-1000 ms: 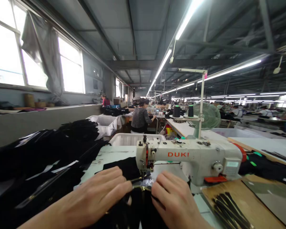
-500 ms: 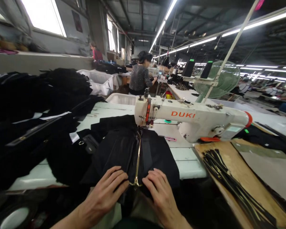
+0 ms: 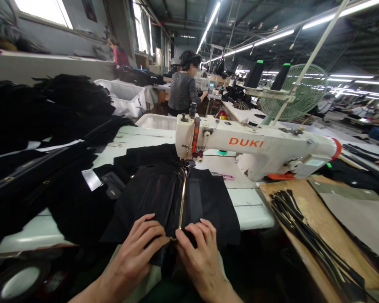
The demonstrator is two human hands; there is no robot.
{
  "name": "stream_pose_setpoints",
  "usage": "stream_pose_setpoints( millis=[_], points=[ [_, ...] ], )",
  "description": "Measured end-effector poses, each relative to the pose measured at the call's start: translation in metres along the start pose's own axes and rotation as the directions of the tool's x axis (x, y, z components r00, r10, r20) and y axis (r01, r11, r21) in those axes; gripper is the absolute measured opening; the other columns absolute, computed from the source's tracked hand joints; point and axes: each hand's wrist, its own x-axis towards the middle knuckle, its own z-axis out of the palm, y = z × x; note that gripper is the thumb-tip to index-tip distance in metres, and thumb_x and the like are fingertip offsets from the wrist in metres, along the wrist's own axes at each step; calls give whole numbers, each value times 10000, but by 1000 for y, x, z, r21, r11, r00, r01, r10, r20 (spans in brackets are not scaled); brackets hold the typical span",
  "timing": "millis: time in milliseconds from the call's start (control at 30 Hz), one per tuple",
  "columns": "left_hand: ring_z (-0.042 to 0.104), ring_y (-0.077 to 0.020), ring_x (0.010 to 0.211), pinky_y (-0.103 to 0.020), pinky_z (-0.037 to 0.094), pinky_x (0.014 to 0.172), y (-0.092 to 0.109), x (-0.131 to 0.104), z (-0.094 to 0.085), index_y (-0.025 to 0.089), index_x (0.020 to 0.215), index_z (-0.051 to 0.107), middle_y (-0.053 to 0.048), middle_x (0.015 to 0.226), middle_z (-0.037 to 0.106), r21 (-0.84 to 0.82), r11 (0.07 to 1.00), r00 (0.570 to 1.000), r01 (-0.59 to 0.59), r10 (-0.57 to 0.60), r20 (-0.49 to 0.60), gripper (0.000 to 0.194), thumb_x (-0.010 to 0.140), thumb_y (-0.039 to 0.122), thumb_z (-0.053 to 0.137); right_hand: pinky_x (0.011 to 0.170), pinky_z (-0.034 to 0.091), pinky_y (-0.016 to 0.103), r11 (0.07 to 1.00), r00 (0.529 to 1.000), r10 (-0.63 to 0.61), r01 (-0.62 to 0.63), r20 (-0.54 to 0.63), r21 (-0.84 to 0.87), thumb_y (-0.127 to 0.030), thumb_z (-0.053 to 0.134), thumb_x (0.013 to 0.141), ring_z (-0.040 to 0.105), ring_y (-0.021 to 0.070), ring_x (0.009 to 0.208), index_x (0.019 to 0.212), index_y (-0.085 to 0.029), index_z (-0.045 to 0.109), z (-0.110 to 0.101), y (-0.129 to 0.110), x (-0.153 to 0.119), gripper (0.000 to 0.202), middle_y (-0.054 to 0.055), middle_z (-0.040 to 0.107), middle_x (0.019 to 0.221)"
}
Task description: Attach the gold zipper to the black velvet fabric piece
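A black fabric piece point(image 3: 151, 198) with a gold zipper point(image 3: 182, 198) down its middle lies on the table, its far end under the needle of a white DUKI sewing machine point(image 3: 249, 145). My left hand point(image 3: 139, 248) presses flat on the fabric just left of the zipper's near end. To the right of that end my right hand point(image 3: 198, 252) also rests on the fabric, fingers curled toward the zipper. Both hands lie at the table's front edge, fingertips almost meeting.
Stacks of black garments point(image 3: 44, 139) cover the table's left side. A wooden board point(image 3: 303, 206) at the right carries several black zippers point(image 3: 303, 223). White bins point(image 3: 126, 99), thread cones, a green fan point(image 3: 298, 94) and a seated co-worker point(image 3: 183, 90) lie beyond the machine.
The view dropped and pulled back from the machine. My hands slid from beside the needle to the fabric's near end, then drew closer together over the zipper's end.
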Motion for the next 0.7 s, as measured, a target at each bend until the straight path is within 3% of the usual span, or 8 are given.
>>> stream_pose_setpoints(
  millis=[133, 233, 333, 433, 533, 700],
  points=[
    [591, -215, 1107, -502, 400, 1104, 0, -1, 1, 179, 1082, 649, -59, 1083, 685, -15, 1000, 999, -5, 6, 34, 518, 755, -99, 359, 1035, 392, 491, 972, 998, -6, -9, 63, 237, -150, 524, 991, 588, 199, 888, 1126, -185, 628, -2, 8, 9, 174, 32, 658, 910],
    [574, -217, 1161, -517, 359, 1138, -1, -2, -1, 182, 1112, 634, -49, 1127, 700, 2, 999, 995, -38, 38, 91, 540, 766, -109, 338, 913, 458, 395, 922, 991, 64, -105, 121, 373, -111, 488, 1004, 586, 171, 841, 1080, -208, 608, -8, 20, 16, 172, 10, 663, 900],
    [555, -214, 1192, -556, 284, 1179, -2, -3, -1, 182, 1145, 617, -40, 1131, 706, 18, 998, 992, -52, 50, 120, 550, 795, -121, 320, 770, 463, 346, 913, 977, 172, -205, 123, 354, -105, 454, 1021, 575, 189, 842, 1091, -214, 601, -15, 29, 23, 196, 31, 652, 921],
    [538, -214, 1218, -593, 245, 1194, 0, -4, 1, 182, 1173, 602, -42, 1156, 693, 11, 1000, 990, -22, 21, 137, 601, 762, -139, 302, 808, 461, 381, 915, 960, 218, -264, 176, 304, -172, 627, 956, 560, 232, 925, 1079, -209, 603, -21, 27, 24, 130, 56, 619, 994],
    [544, -212, 1217, -591, 240, 1202, 0, -4, 2, 175, 1155, 610, -43, 1147, 694, 1, 1000, 992, -8, 8, 124, 582, 756, -132, 316, 925, 439, 440, 945, 951, 116, -194, 286, 262, -189, 804, 815, 537, 260, 995, 1047, -211, 604, -22, 19, 22, 307, 42, 607, 1025],
    [568, -206, 1201, -568, 208, 1223, -6, -6, 3, 174, 1164, 634, -40, 1132, 716, 44, 996, 991, -82, 77, 108, 506, 825, -93, 370, 1068, 365, 470, 969, 956, 21, -92, 292, 231, -33, 584, 921, 537, 209, 969, 994, -173, 598, -18, 18, 24, 159, 39, 604, 989]
  ],
)
